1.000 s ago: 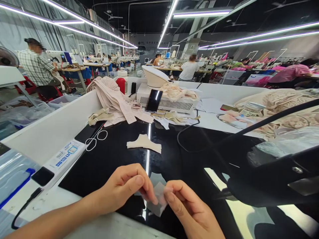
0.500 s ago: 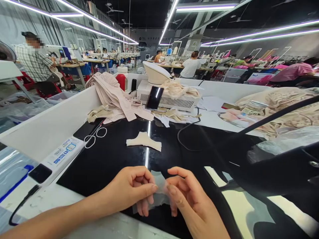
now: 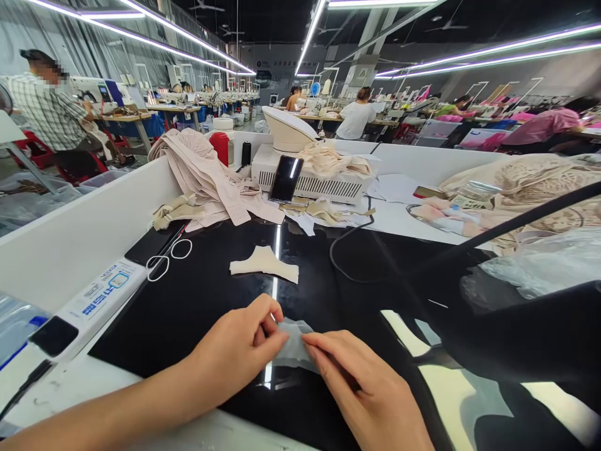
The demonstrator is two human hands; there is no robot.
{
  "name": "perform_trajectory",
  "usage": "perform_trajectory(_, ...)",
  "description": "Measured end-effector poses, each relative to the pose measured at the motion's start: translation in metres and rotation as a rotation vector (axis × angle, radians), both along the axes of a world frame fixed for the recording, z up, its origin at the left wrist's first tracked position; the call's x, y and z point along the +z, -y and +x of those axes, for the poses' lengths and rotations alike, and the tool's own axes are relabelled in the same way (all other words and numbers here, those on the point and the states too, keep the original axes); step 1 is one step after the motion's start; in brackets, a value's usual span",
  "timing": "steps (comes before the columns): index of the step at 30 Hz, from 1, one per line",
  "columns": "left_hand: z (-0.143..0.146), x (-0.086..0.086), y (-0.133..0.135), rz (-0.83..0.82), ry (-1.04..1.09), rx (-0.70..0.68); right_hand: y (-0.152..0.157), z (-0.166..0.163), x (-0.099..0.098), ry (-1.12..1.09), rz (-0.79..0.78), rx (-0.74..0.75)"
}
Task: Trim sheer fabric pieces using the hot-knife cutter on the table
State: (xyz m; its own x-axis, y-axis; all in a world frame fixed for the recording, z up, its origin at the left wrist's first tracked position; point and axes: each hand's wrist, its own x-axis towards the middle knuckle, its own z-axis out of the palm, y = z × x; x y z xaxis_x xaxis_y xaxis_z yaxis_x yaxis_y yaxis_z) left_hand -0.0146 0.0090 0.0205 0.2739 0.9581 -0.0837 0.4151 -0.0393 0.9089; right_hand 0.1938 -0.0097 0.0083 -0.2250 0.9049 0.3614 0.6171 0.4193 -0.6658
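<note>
Between my two hands is a thin, whitish see-through piece of sheer material [image 3: 295,348], just above the glossy black work surface [image 3: 197,300]. My left hand [image 3: 239,344] is closed, thumb and fingers pinched at its left edge. At its right edge, the thumb and fingertips of my right hand [image 3: 364,376] press together on it. Whether the material is fabric or film I cannot tell. Beyond my hands a cream cut fabric piece [image 3: 264,263] with a raised middle lies flat on the black surface.
A phone [image 3: 285,178] leans against a slotted white machine [image 3: 310,181]. Pale pink fabric strips [image 3: 206,175] are heaped behind left. A black cable [image 3: 345,272] curls on the surface. At right, a dark machine part [image 3: 530,332] stands near cream pieces [image 3: 446,394]. A labelled white box [image 3: 110,288] sits left.
My right hand's fingers have closed from a spread curl into a pinch on the sheer piece. My left hand has shifted slightly left and up. The view has shifted a little.
</note>
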Motion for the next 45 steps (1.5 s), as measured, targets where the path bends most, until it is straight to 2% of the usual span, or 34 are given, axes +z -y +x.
perform_trajectory(5,-0.002,-0.005,0.003,0.338,-0.408,-0.072,0.001,0.003,-0.008,0.242,0.202,0.030)
perform_trajectory(11,-0.002,-0.009,0.003,0.492,-0.583,-0.152,0.003,0.001,-0.006,0.389,0.235,0.030)
perform_trajectory(19,-0.002,-0.005,0.005,0.448,-0.699,-0.224,0.003,0.003,-0.013,0.474,0.247,0.088)
perform_trajectory(36,-0.002,-0.006,0.002,0.463,-0.730,-0.216,0.004,-0.001,-0.013,0.491,0.266,0.029)
perform_trajectory(45,-0.005,-0.006,0.004,0.497,-0.713,-0.208,0.002,0.000,-0.016,0.455,0.283,0.046)
